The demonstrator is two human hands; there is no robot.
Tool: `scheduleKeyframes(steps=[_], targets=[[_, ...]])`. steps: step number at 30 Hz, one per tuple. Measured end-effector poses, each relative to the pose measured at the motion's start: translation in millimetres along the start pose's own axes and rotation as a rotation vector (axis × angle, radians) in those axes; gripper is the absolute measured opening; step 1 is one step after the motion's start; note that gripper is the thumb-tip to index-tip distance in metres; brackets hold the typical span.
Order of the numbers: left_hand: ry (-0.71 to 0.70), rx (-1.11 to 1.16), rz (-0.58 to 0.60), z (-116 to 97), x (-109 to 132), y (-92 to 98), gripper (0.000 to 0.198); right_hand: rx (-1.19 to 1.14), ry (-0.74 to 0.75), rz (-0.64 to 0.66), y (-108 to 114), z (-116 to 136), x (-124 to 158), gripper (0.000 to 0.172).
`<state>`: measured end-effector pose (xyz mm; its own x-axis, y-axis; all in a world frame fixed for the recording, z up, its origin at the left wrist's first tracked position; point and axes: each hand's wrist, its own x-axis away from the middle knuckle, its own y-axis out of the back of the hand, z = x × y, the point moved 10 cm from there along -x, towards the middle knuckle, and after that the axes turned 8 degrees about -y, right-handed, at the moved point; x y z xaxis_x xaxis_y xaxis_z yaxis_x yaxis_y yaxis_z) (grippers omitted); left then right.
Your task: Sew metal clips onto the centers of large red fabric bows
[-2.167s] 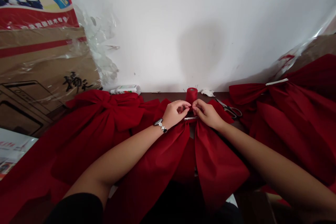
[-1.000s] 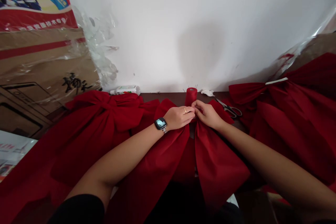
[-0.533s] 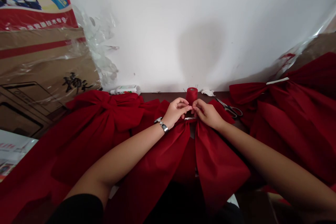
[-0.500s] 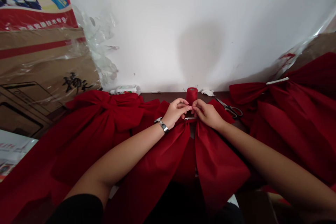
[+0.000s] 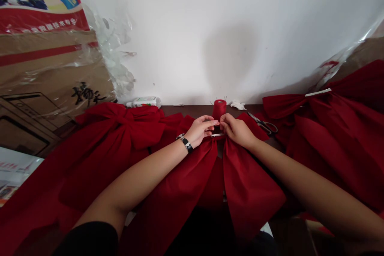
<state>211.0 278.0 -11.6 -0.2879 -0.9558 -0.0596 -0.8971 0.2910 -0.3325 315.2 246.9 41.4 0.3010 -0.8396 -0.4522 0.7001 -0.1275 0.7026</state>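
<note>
My left hand [image 5: 201,129] and my right hand [image 5: 235,129] meet fingertip to fingertip above a red fabric bow [image 5: 195,174]. Both are closed in a pinch; whatever lies between the fingertips is too small to make out. Just below them a slim silvery clip or strip [image 5: 218,135] lies across the bow's gathered middle. Two wide red tails hang from there toward me. Right behind my hands stands a spool of red thread [image 5: 220,108], with several thin pins or needles sticking up around its top.
Scissors [image 5: 264,124] lie right of the spool, near a crumpled white tissue [image 5: 238,105]. A white bottle [image 5: 144,102] rests on its side at the wall. Other red bows [image 5: 120,126] are heaped left, and red fabric with a white strip [image 5: 318,92] lies right. A cardboard box [image 5: 45,88] stands left.
Very little differs. My left hand has turned slightly at the wrist, and the fingertips of both hands stay together in almost the same place.
</note>
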Motion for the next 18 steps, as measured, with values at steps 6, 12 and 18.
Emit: scheduleKeyframes(steps=[6, 12, 18], targets=[[-0.103, -0.139, 0.115, -10.2, -1.0, -6.9, 0.030, -0.038, -0.017, 0.033, -5.2, -3.8, -1.0, 0.006], [-0.166, -0.188, 0.254, -18.6, 3.4, -20.7, 0.023, -0.042, -0.005, 0.048, -8.1, -3.0, -0.8, 0.006], [-0.266, -0.326, 0.325, -29.6, 7.9, -30.0, 0.023, -0.057, 0.001, 0.030, -4.9, -3.4, -2.1, 0.008]])
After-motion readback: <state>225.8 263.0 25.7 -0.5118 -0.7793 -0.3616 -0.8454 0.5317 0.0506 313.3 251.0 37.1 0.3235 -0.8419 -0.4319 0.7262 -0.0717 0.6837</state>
